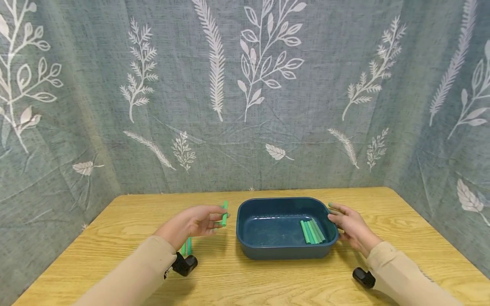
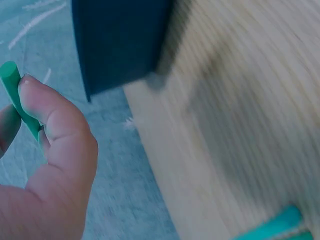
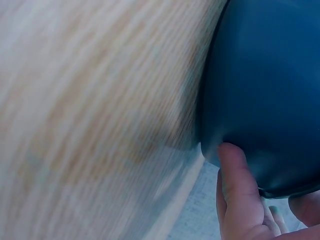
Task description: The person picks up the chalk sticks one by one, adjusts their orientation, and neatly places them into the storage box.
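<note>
My left hand (image 1: 202, 220) pinches a green chalk-like stick (image 1: 224, 213) between thumb and fingers, above the table left of the dark blue bin (image 1: 283, 253). In the left wrist view the held stick (image 2: 12, 82) shows its round end beside the thumb. Several green sticks (image 1: 312, 231) lie side by side inside the bin at its right end. My right hand (image 1: 354, 227) touches the bin's right end, fingers extended near the rim. A digit presses the bin's outer wall (image 3: 265, 90) in the right wrist view.
More green sticks (image 1: 186, 246) lie on the wooden table (image 1: 218, 280), partly hidden by my left wrist. A grey-green curtain (image 1: 229, 157) with white leaf patterns hangs behind and along both sides. Small black devices (image 1: 184, 264) are worn at both wrists.
</note>
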Demonstrator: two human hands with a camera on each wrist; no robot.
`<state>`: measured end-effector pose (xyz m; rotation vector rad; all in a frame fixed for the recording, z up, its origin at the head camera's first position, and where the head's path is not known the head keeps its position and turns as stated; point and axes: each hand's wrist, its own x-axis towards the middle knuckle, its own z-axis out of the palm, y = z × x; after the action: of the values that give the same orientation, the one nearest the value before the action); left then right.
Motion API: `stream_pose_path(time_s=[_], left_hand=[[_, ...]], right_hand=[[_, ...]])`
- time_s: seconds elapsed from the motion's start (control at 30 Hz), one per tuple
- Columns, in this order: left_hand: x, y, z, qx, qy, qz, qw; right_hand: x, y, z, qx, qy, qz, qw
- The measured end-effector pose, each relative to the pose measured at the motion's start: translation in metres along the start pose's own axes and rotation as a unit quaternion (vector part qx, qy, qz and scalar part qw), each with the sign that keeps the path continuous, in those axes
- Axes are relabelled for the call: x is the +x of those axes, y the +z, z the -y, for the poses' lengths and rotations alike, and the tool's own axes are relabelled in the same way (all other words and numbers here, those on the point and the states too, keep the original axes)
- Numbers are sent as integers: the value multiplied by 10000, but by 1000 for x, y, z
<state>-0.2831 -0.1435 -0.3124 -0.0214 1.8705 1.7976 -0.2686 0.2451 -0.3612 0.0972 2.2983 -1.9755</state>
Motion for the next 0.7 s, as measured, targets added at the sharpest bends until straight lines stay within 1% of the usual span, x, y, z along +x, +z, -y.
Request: stream_pose_path(time_s=[0.13,0.27,0.47,0.57,0.7], left_hand=[[8,16,-7,59,-26,56,10000],[14,27,-13,116,-130,160,9997],[20,42,-25,222,-224,167,9994],[24,51,-30,276,-238,213,9991],[31,64,-35,338,-300,192,9988]], right_hand=[[0,-1,-1,-49,-7,23,10000],[0,0,-1,-58,-23,11,10000],[-1,0,1,-39,-120,2,9999],[0,1,0,-25,-182,-31,9998],[1,3,0,46,-188,-86,9998]])
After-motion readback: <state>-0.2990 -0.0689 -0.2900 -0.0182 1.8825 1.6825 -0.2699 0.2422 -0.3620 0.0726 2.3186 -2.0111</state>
